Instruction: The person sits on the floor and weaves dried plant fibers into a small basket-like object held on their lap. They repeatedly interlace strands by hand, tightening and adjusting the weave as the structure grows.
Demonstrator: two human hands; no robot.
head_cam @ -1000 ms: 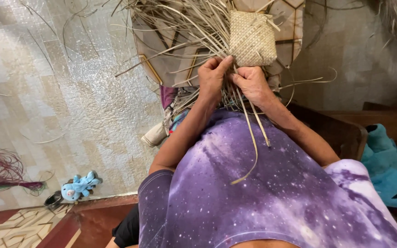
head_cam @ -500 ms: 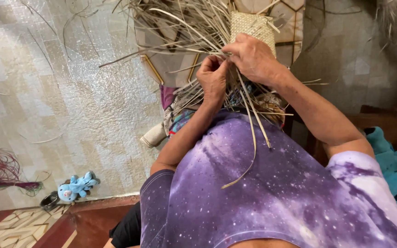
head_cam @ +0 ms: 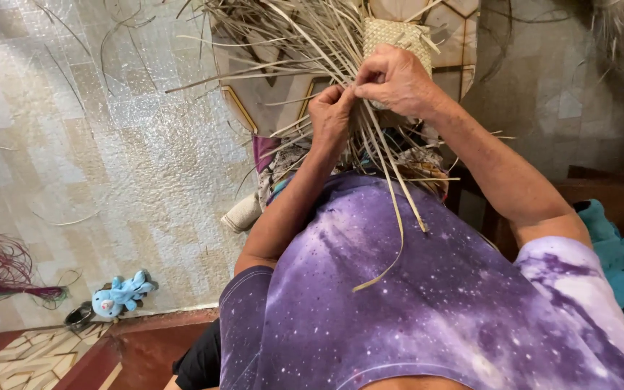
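Observation:
A partly woven panel of pale straw strips [head_cam: 399, 35] lies at the top, and many loose strips [head_cam: 290, 43] fan out from it to the left. My left hand [head_cam: 330, 115] pinches a few strips just below the panel. My right hand [head_cam: 399, 79] lies over the panel's lower edge, fingers closed on strips where they meet my left fingertips. Long strip ends [head_cam: 399, 217] hang down over my purple shirt [head_cam: 435, 303].
On the pale floor at the lower left lie a small blue plush toy [head_cam: 120, 292] and a bundle of magenta strands [head_cam: 1, 271]. A teal soft thing [head_cam: 615, 249] rests on dark wooden furniture [head_cam: 608, 191] at the right. Stray strips are scattered on the floor.
My right hand has risen from beside my left hand to cover the panel's lower edge. My left hand has stayed on the strips, and both now sit higher.

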